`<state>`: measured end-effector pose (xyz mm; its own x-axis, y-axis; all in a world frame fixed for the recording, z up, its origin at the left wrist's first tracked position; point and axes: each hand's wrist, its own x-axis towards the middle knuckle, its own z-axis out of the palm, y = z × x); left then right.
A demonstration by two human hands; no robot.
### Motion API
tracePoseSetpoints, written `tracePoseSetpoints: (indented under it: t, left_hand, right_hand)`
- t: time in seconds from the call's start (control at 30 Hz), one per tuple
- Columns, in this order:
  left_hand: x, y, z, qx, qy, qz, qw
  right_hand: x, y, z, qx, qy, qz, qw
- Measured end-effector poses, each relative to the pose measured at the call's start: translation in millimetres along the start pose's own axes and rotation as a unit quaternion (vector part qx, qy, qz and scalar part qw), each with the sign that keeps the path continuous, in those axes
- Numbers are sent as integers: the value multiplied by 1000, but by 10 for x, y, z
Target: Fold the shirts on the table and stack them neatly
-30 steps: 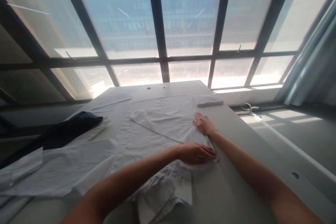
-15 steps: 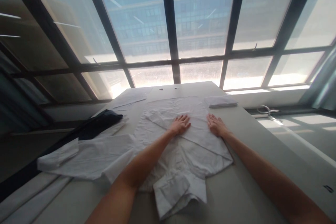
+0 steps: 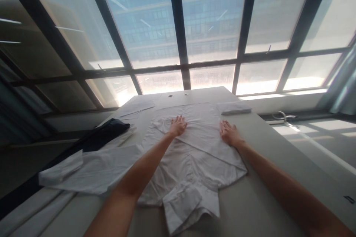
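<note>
On the white shirt point(image 3: 205, 164), both hands point(image 3: 178, 126) point(image 3: 229, 133) flat

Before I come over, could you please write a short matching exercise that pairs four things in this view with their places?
1. wrinkled white cloth garment
2. folded white cloth bundle
3. dark navy cloth item
4. dark-framed glass windows

A. past the far edge of the table
B. left of both hands
C. under the left hand
D. beyond the right hand, on the table

Pairs: 1-C, 2-D, 3-B, 4-A
</note>
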<state>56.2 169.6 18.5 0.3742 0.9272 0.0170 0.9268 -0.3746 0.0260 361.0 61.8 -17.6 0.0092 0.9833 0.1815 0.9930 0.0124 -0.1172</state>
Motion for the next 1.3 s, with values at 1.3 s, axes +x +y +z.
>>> tracePoseSetpoints:
  t: [1.3]
  left_hand:
    - [-250, 506, 306, -48, 8, 164, 985]
  right_hand:
    - [7, 217, -82, 106, 54, -10, 993]
